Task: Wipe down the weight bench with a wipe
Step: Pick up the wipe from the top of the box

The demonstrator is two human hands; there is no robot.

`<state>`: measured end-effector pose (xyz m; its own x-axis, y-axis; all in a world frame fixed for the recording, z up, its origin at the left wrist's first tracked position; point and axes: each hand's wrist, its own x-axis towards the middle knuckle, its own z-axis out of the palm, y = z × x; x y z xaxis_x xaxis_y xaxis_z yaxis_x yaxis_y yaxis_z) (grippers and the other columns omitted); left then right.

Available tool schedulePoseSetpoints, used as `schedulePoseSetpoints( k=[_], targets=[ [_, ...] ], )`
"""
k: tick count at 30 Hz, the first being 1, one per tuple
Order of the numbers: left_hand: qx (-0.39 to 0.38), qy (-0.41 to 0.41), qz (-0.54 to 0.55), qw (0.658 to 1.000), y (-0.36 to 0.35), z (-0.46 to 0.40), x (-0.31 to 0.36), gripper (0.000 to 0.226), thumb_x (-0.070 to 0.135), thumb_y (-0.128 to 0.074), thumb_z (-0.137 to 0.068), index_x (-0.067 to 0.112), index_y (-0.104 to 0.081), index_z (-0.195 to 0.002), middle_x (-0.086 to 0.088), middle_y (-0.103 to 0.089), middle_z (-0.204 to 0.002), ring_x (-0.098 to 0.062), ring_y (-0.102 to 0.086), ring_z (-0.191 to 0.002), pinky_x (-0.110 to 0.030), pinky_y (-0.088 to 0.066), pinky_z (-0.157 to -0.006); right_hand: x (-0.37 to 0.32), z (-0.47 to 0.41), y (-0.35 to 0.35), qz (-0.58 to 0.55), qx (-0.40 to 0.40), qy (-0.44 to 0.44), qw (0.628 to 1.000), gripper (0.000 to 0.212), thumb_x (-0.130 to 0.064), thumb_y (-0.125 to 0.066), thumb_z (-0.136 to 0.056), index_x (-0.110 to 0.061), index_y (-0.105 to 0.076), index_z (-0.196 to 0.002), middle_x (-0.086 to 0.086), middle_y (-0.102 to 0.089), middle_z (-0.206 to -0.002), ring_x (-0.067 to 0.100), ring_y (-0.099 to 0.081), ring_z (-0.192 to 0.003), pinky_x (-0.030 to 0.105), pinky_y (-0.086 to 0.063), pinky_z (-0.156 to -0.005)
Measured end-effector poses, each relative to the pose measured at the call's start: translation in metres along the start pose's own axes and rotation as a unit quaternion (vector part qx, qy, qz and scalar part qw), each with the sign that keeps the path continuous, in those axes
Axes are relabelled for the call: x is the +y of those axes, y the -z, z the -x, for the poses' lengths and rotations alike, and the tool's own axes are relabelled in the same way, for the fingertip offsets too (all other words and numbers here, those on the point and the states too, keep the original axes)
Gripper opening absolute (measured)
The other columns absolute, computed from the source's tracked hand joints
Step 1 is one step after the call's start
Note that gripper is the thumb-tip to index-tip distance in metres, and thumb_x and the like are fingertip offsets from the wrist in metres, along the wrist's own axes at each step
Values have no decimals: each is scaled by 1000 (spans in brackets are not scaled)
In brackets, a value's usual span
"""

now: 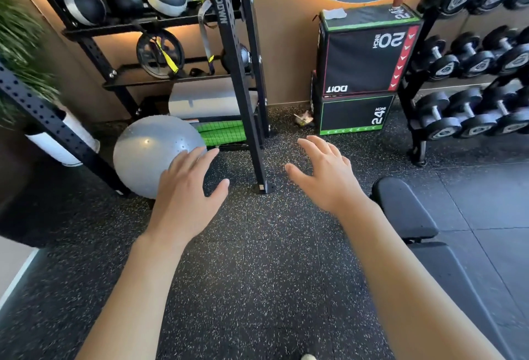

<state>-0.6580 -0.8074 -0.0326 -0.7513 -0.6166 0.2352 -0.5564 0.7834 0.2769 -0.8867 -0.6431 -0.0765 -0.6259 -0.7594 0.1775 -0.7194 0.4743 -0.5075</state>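
The black padded weight bench [406, 211] lies at the lower right, its rounded end just right of my right wrist. A white wipe [334, 13] rests on top of the stacked black plyo boxes [363, 65] against the far wall. My left hand [186, 190] and my right hand [326, 173] are both stretched out palm-down over the speckled rubber floor, fingers spread and holding nothing. Neither hand touches the bench or the wipe.
A black rack upright [252, 119] stands bolted to the floor between my hands. A grey exercise ball [146, 153] sits at the left by the storage rack. A dumbbell rack [472, 79] fills the right. Crumpled litter [304, 118] lies beside the boxes.
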Motion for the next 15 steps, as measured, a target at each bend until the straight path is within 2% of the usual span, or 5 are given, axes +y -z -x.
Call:
schedulePoseSetpoints(
  k=[9,15],
  targets=[
    [-19,-40,22,999,-39,-97,-11,62,51,-56,-101,31,-39,-157,4,-37,-165,-24,-29,-154,-53,-29,-125,25,-69,-2,20,26,-42,999,73,-68,-43,-96,-30,-33,-156,-8,-31,-163,19,-25,-150,55,-26,-118],
    [-10,-90,58,994,-41,-178,-31,63,48,-56,-100,28,-41,-158,3,-38,-165,-24,-29,-154,-51,-27,-126,14,-129,4,44,65,-76,994,71,-66,-47,-94,-30,-36,-155,-8,-33,-161,21,-28,-149,55,-28,-116]
  ],
)
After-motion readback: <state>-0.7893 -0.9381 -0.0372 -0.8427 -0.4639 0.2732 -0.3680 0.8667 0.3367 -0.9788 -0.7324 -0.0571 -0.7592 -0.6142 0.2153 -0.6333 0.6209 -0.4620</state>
